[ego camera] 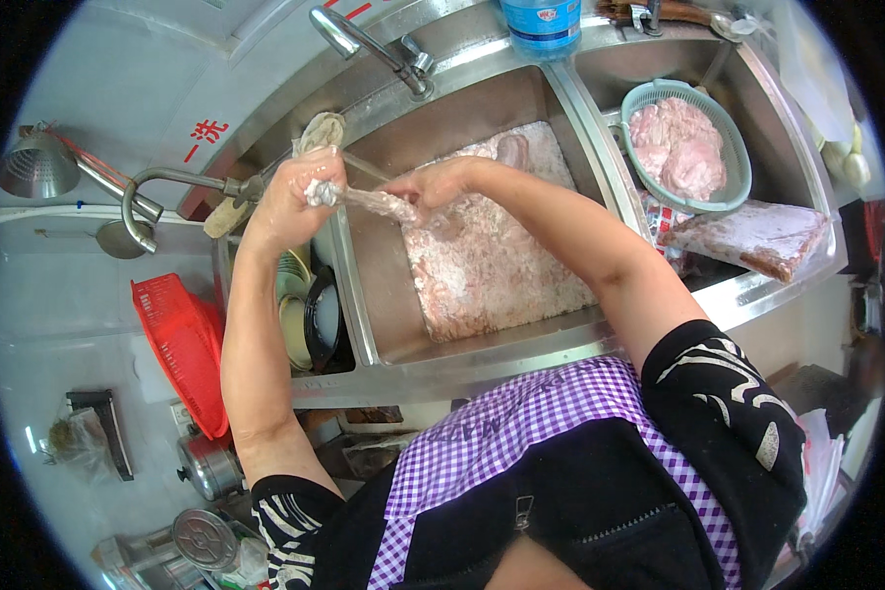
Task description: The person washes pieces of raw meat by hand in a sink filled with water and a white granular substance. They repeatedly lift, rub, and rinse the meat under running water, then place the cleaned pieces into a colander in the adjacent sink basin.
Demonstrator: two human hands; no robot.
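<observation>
My left hand (295, 199) is clenched around one end of a wet, pale strip of offal (372, 203), with a whitish bit bulging from the fist. The strip stretches across to my right hand (446, 184), whose fingers pinch its other end. Both hands are above the middle basin (383, 295) of a steel sink. Below them lies a large, flat block of pinkish-white offal (501, 273), frosty-looking and roughly rectangular. Part of the block is hidden by my right forearm.
The right basin holds a pale green basket (743, 177) of pink offal (682, 155) and a frosty slab (748, 236). Stacked bowls (295, 332) fill the left basin. A faucet (376, 51) and a blue-labelled plastic bottle (542, 26) stand behind. A red basket (184, 346) is at left.
</observation>
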